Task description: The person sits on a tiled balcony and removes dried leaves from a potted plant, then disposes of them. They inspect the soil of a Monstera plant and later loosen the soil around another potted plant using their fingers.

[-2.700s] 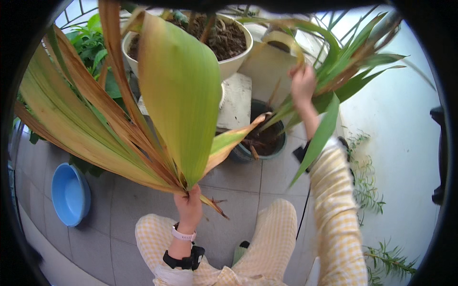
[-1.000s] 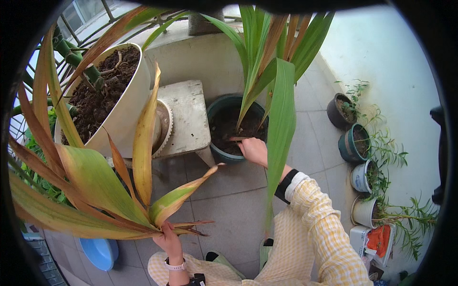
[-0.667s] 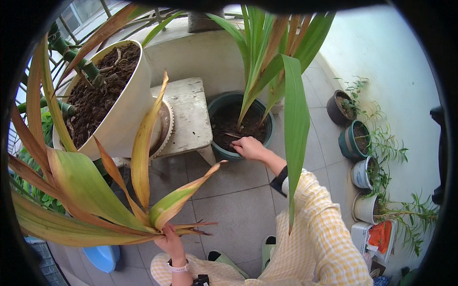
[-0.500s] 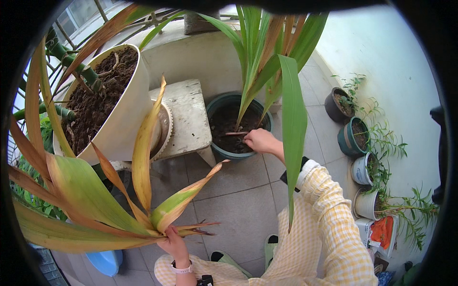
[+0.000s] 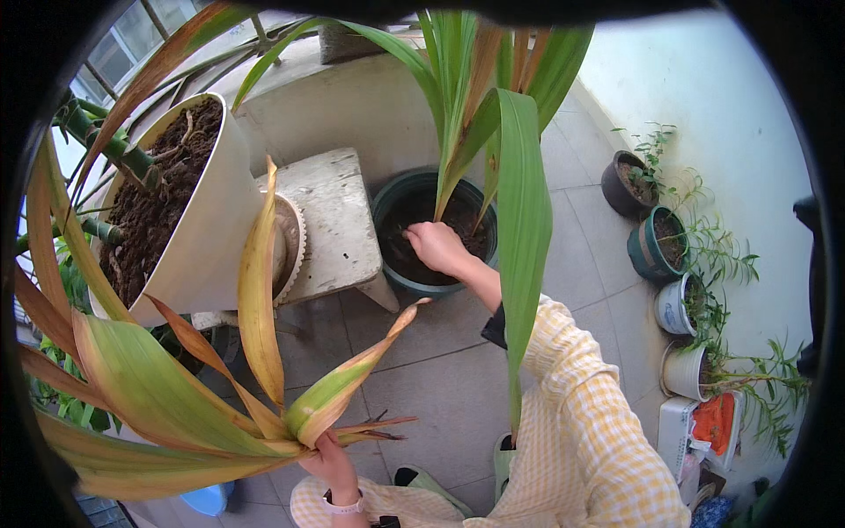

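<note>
My left hand (image 5: 330,466) is closed round the base of a bunch of long withered leaves (image 5: 163,374), green and yellow with brown edges. The bunch fans out to the left, and its ragged cut ends stick out to the right of my fist. Over the dark soil inside a round green pot (image 5: 387,195), my right hand (image 5: 436,246) has its fingers pinched together; whatever they hold is hidden. Tall strappy leaves (image 5: 451,132) rise from that pot just beyond this hand. One broad green leaf (image 5: 525,189) bends down across my right wrist.
A worn white stool (image 5: 327,207) stands left of the green pot, beside a large cream planter (image 5: 198,229) of soil with thick green stems. Small potted plants (image 5: 673,306) line the white wall at right. A blue basin (image 5: 209,500) sits on the tiles at lower left.
My right hand has moved left and slightly farther over the soil. The thin pinkish-brown strip at its fingertips no longer shows. My left hand and its leaves have shifted slightly down and right.
</note>
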